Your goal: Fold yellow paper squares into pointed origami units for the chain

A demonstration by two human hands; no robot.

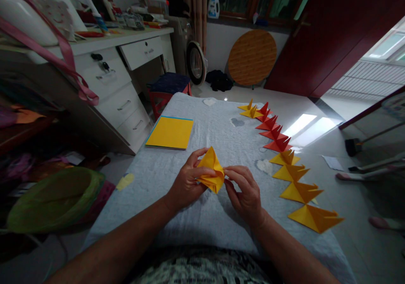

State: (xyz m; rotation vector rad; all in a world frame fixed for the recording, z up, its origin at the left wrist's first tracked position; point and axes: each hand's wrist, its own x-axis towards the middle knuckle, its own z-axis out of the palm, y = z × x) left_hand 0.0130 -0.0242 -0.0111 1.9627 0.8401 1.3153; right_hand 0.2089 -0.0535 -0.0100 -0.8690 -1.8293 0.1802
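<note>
**Folded yellow paper [211,168] held up at mid-frame, its layers being worked**

And here, just below the centre of the frame, a shaping step appears to be in hand: the paper is held off the worktop [152,170], its point turned upward, its lower layers slightly parted. A diamond-like outline is shown, not yet matched to the spiky finished look seen along the right.

The grip, then! By the left hand [186,180] the piece is firmly held: the thumb is laid across the front, the other fingers are tucked behind, and no gap but the paper's own thickness is left between them. By the right hand [247,193] the right edge is met with the tips of thumb and forefinger, brought nearly together; whether a layer is truly pinched there cannot be told. The remaining right fingers are loosely curled.

What is called for now, it is judged, is a delicate touch: the left grip kept steady, the loose layers eased into line by the right fingertips, and the crease pressed without the thin paper being crumpled.

At left of centre, a stack of square sheets [171,133] is topped with yellow. Down the right side, yellow folded pieces [306,216] and red folded pieces [276,139] are lined up.
</note>
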